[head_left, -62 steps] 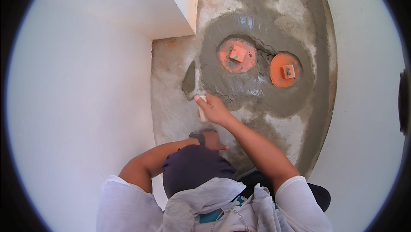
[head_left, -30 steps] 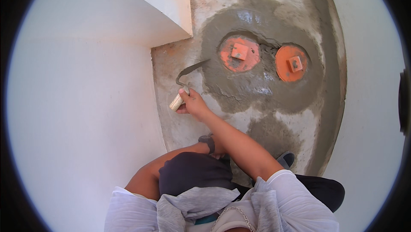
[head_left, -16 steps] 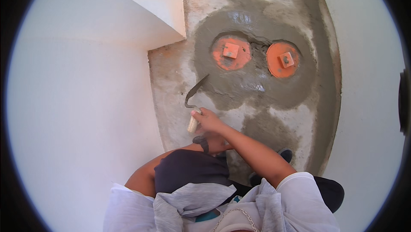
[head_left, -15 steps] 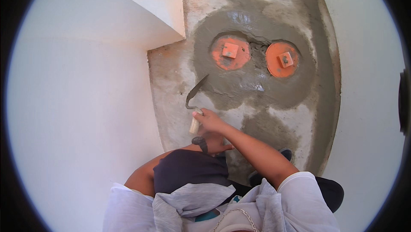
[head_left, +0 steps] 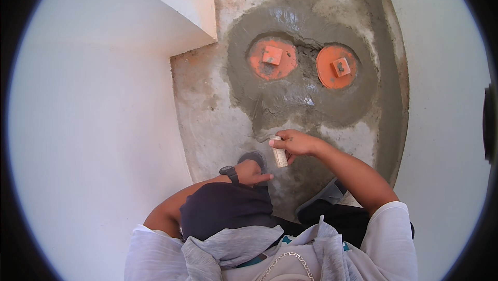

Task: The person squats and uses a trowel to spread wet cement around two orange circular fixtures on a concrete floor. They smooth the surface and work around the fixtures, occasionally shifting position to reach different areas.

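Note:
My right hand (head_left: 296, 145) grips the pale wooden handle of a trowel (head_left: 280, 156). Its dark metal neck curves away, and the narrow blade lies at the near left edge of the wet grey mortar (head_left: 241, 86), hard to tell from it. Two round orange caps, the left cap (head_left: 258, 65) and the right cap (head_left: 326, 71), sit sunk in the mortar, each with a square knob in the middle. By my knee, my left hand (head_left: 252, 172) holds nothing visible, one finger stretched to the right; its other fingers are partly hidden. A black watch circles that wrist.
White walls rise on the left (head_left: 98, 125) and right (head_left: 441, 125), and a white wall corner (head_left: 202, 34) juts in at the upper left. A strip of mortar (head_left: 391, 104) follows the right wall. My shoes (head_left: 321, 200) rest on the stained concrete floor.
My right hand has moved right and slightly down with the trowel, whose blade now points more upright at the mortar's edge. My left hand has shifted slightly left. The view has shifted a little.

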`<control>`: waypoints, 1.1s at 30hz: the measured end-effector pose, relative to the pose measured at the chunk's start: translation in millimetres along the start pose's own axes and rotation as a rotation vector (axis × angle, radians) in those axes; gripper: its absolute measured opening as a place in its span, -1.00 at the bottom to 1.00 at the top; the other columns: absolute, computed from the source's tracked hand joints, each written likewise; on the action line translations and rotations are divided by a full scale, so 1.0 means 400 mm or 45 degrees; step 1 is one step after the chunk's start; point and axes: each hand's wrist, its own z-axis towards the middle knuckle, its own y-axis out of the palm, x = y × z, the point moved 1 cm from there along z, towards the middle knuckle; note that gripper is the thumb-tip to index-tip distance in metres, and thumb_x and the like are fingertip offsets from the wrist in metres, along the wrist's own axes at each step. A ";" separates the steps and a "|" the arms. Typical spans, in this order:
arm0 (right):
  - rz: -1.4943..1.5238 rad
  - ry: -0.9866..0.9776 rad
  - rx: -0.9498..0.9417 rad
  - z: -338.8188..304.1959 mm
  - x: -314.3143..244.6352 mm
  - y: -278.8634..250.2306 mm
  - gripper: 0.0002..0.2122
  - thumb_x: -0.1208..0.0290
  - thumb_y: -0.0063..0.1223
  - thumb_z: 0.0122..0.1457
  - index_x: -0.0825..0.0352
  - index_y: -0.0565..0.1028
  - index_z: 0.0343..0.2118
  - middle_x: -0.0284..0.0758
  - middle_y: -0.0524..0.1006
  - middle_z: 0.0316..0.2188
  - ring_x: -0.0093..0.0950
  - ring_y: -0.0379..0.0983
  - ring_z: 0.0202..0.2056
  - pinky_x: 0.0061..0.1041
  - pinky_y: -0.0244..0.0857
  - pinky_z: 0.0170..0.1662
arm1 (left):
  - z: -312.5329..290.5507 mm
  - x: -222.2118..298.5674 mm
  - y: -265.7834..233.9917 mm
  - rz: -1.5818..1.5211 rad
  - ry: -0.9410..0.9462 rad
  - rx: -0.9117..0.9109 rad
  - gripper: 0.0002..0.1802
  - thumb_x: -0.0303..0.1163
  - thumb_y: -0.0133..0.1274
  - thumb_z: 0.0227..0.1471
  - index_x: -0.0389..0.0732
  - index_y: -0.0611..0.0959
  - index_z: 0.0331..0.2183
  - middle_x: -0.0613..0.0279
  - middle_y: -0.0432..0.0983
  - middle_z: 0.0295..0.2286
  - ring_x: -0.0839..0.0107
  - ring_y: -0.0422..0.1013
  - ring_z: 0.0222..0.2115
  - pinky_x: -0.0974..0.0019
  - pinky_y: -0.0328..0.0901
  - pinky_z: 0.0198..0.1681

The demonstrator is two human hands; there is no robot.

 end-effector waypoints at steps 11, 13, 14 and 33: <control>-0.189 -0.165 0.081 0.073 -0.063 0.008 -0.49 -0.02 0.01 0.31 0.50 0.51 -0.14 -0.14 0.57 -0.36 -0.32 0.60 -0.42 -0.38 0.54 -0.45 | 0.005 0.036 -0.013 -0.139 -0.177 -0.063 -0.22 0.30 0.15 0.04 -0.30 0.65 -0.71 0.16 0.51 -0.77 0.38 0.46 -0.76 0.37 0.33 -0.61; -0.202 -0.113 0.119 0.020 -0.026 -0.030 -0.49 -0.03 0.01 0.30 0.48 0.52 -0.14 -0.13 0.58 -0.35 -0.30 0.61 -0.40 -0.37 0.54 -0.45 | 0.006 0.035 -0.012 -0.128 -0.209 -0.082 -0.21 0.30 0.10 0.08 -0.29 0.65 -0.73 0.17 0.52 -0.77 0.37 0.48 -0.72 0.35 0.36 -0.54; -0.195 -0.075 0.129 -0.010 -0.009 -0.052 -0.49 -0.03 0.01 0.30 0.47 0.52 -0.14 -0.14 0.58 -0.35 -0.31 0.61 -0.39 -0.37 0.55 -0.43 | 0.006 0.034 -0.013 -0.122 -0.253 -0.095 -0.20 0.31 0.07 0.09 -0.28 0.66 -0.74 0.18 0.52 -0.76 0.36 0.49 -0.70 0.34 0.38 -0.50; -0.506 -0.107 0.094 -0.066 0.049 -0.135 -0.50 -0.07 -0.02 0.30 0.38 0.56 -0.09 -0.16 0.59 -0.26 -0.32 0.55 -0.25 -0.34 0.42 -0.20 | 0.018 0.034 -0.015 -0.093 -0.229 -0.063 -0.15 0.36 0.05 0.08 -0.29 0.65 -0.74 0.17 0.53 -0.76 0.40 0.50 -0.71 0.39 0.38 -0.53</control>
